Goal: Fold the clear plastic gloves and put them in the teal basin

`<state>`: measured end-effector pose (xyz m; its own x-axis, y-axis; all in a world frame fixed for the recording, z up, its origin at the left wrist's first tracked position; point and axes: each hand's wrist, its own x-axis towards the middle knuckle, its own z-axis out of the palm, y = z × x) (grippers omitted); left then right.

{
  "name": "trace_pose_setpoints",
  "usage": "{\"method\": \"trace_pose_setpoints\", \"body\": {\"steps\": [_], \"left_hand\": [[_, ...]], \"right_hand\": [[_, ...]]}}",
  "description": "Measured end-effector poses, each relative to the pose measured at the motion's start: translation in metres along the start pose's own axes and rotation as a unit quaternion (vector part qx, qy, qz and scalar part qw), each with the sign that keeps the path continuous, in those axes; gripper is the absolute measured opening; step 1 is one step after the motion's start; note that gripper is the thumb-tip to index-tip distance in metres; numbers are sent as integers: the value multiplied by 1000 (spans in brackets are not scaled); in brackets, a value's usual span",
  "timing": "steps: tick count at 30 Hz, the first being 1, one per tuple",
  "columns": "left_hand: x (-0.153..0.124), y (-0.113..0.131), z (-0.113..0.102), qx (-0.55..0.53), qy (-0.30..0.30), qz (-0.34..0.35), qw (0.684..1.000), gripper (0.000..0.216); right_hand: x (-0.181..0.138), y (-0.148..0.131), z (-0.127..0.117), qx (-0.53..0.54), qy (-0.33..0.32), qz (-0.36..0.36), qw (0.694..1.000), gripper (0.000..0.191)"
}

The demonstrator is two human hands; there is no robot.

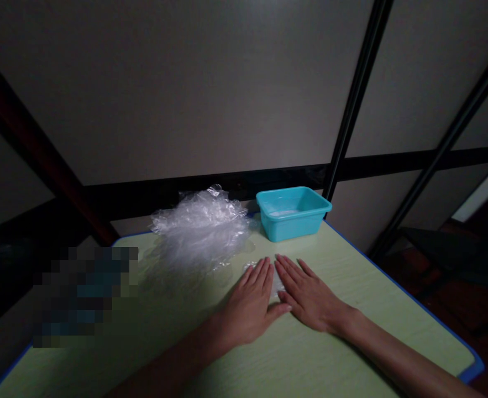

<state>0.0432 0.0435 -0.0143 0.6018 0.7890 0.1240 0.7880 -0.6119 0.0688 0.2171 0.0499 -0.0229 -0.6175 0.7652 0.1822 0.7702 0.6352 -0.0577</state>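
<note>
Both of my hands lie flat, palms down, on a small piece of clear plastic [276, 283] on the table. My left hand [250, 309] has its fingers stretched forward, and its thumb reaches across to the right hand's thumb. Opposite it, my right hand [310, 296] is also stretched out, fingers angled toward the left fingertips. Between the hands a strip of the plastic shows, with a bit more beyond the left fingertips; the rest is hidden under them. A loose heap of crumpled clear plastic bags [204, 229] lies farther back to the left.
A turquoise plastic basin [293, 226] stands at the back of the light green table [376, 309], with something whitish inside. At the left, a blurred-out patch [88, 296] covers part of the table. Sliding panels [210, 94] rise behind, and a dark chair [455, 257] is at the right.
</note>
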Motion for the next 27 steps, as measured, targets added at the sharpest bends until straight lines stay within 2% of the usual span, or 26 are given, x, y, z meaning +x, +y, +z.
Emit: {"method": "trace_pose_setpoints", "body": {"steps": [9,20,27], "left_hand": [[-16,-20,0,33,13,-31,999,67],[-26,-27,0,4,21,-68,997,65],[-31,-26,-2,-47,58,-54,996,75]], "right_hand": [[-1,-2,-4,12,-6,16,1000,55],[-3,4,-6,34,-14,13,999,57],[-1,17,-7,164,71,31,983,45]]}}
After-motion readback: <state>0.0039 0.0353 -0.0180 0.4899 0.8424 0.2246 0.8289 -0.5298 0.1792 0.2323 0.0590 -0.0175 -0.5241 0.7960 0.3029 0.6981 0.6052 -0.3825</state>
